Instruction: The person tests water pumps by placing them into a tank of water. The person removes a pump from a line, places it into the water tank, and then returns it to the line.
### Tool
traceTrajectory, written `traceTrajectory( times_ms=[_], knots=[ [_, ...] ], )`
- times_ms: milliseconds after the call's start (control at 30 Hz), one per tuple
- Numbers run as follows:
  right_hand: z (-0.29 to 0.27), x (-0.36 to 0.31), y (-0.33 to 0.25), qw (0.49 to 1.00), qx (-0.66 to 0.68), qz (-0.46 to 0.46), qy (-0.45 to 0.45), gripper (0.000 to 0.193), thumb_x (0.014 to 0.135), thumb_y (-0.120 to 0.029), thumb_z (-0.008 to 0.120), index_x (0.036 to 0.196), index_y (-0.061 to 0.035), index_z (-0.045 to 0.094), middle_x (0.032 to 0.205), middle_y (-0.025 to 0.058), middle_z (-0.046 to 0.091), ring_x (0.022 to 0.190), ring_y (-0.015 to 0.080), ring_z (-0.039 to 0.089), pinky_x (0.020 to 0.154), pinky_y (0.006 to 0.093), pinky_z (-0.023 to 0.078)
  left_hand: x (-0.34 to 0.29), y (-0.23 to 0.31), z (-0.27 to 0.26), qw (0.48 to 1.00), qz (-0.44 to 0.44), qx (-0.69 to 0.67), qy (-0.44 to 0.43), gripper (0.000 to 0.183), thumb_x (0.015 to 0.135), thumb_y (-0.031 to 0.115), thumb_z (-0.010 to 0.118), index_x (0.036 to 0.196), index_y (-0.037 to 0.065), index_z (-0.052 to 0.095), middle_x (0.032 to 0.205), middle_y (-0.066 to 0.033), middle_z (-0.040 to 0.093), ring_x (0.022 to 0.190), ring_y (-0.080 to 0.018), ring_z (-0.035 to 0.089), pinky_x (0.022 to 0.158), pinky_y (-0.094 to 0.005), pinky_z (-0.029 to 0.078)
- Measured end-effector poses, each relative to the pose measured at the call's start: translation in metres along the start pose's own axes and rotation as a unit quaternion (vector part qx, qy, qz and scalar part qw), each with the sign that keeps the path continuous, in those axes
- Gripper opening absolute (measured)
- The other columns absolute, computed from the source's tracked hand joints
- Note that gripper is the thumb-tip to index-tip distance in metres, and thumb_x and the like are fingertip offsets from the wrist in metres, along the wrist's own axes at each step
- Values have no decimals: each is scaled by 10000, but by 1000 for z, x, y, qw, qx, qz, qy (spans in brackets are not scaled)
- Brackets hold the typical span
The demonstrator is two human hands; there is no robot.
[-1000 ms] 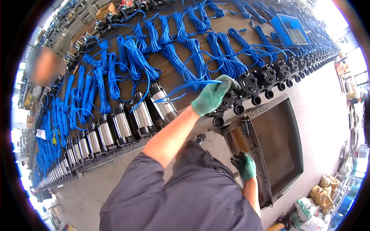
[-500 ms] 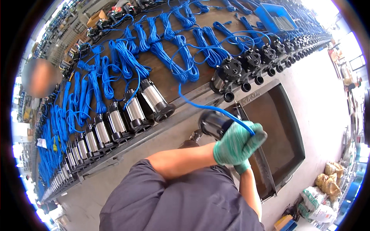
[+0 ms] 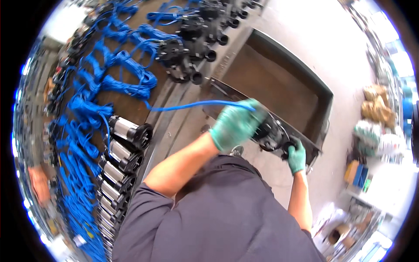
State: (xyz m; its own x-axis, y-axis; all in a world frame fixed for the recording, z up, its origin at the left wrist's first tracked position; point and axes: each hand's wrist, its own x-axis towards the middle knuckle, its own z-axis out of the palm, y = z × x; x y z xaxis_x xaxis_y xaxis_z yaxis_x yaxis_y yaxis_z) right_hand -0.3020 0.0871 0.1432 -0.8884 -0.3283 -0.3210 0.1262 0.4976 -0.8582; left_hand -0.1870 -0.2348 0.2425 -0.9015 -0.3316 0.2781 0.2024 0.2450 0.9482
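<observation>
A black submersible pump (image 3: 271,134) is held in the air over the near side of a metal trough. My right hand (image 3: 297,156), in a green glove, is closed on the pump's round outlet end. My left hand (image 3: 239,124), also gloved in green and slightly blurred, is closed around a blue cable (image 3: 192,105) just beside the pump. From this hand the cable stretches left to a coiled blue bundle (image 3: 131,87) on the bench. The left fingertips are partly hidden, and the hand covers the pump's other end.
The dark metal trough (image 3: 270,83) stands ahead of me. Upright pumps (image 3: 173,59) with black tops line the bench edge beyond the coils. Several silver-bodied pumps (image 3: 126,131) lie along the nearer edge at left. Sacks (image 3: 377,105) and boxes stand at the far right.
My view has turned to the right. The pump has swung out from behind my left hand, showing its outlet end. My right hand, mostly hidden before, now shows gripping it.
</observation>
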Motion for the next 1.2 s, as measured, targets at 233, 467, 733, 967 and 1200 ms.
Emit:
traceTrajectory(
  times_ms=[233, 467, 733, 967, 1200],
  knots=[
    [-1, 17, -52, 965, -263, 15, 15, 346, 866, -205, 686, 1160, -30, 738, 982, 227, 766, 875, 354, 763, 821, 423, 594, -20, -160, -9, 946, -299, -92, 82, 459, 1129, 421, 505, 947, 41, 687, 821, -71, 729, 733, -177, 691, 697, -350, 556],
    [25, 43, -75, 907, -420, 26, -15, 427, 890, -379, 721, 1164, -53, 750, 1091, 239, 748, 1051, 402, 715, 935, 476, 563, -20, -191, -20, 845, -531, 1, 66, 516, 1068, 548, 565, 1076, 46, 685, 775, -82, 712, 603, -200, 685, 513, -337, 535],
    [10, 2, -16, 997, -10, 45, 55, 426, 1059, -349, 653, 1382, -73, 619, 987, 119, 730, 737, 186, 690, 712, 336, 581, -39, -175, -6, 939, -338, 59, -7, 356, 1027, 297, 718, 1238, 15, 667, 1106, -133, 751, 1045, -197, 689, 951, -344, 531],
    [-68, -48, 133, 894, -226, 156, 354, 395, 927, -324, 779, 1213, -81, 658, 1010, 180, 727, 931, 387, 697, 853, 499, 548, -48, -154, 41, 952, -275, 133, -34, 656, 851, 274, 912, 1303, -11, 532, 1168, -121, 687, 1053, -223, 651, 976, -361, 525],
    [-123, -50, 181, 863, -230, 287, 345, 536, 948, -325, 733, 1383, -103, 511, 1063, 228, 749, 963, 414, 736, 828, 508, 581, -42, -159, 52, 944, -287, 154, -50, 716, 787, 146, 953, 1283, 7, 457, 1135, -89, 646, 1037, -197, 606, 966, -343, 516]
  ],
)
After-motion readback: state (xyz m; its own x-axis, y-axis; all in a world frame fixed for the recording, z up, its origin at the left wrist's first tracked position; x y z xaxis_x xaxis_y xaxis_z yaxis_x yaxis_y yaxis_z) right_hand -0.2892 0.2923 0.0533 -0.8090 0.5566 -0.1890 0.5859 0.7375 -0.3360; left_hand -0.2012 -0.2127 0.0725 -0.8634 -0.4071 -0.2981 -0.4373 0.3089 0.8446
